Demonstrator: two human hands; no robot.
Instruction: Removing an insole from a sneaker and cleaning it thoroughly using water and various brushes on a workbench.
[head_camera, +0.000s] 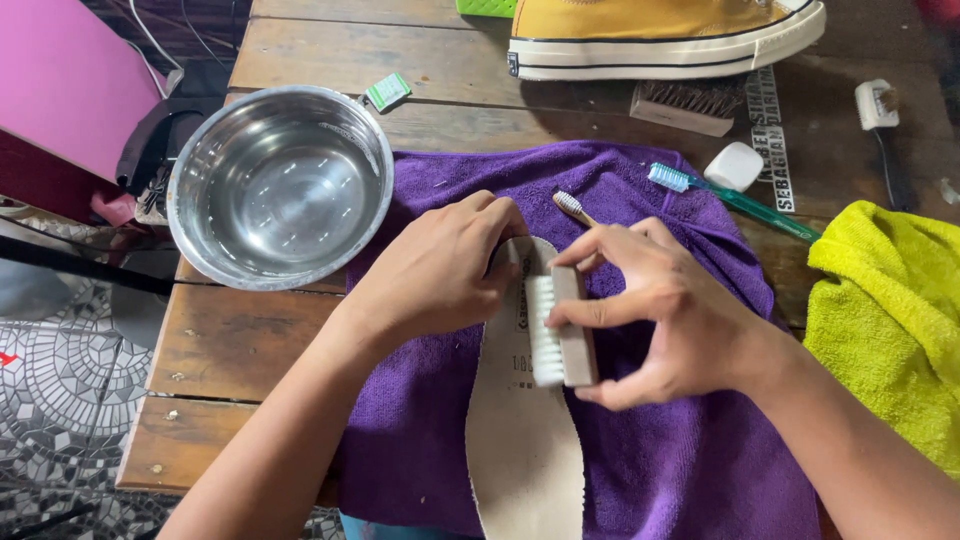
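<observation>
Seen from above, a person's two bare hands work over a pale beige shoe insole (520, 450) that lies lengthwise on a purple terry towel (680, 470), spread across a weathered wooden plank bench (240, 350). The left hand (435, 270) lies palm down with fingers curled over the far end of the insole, pressing it flat against the towel. The right hand (665, 315) pinches a small rectangular wooden brush with white bristles (560, 330) between thumb and fingers, the bristles turned sideways toward the left hand and touching the insole's upper part. Just beyond the hands, a small toothbrush with a pale bristle head (570, 205) rests on the towel. Left of the towel stands an empty round stainless steel bowl (280, 185), its rim overhanging the bench edge. At the far side sits a mustard-yellow canvas sneaker with a white rubber sole (665, 35), and just in front of it a dark-bristled wooden brush (690, 105). To the right lie a teal-handled toothbrush (735, 200), a small white rounded block (733, 165), and a crumpled lime-yellow cloth (890, 320).
</observation>
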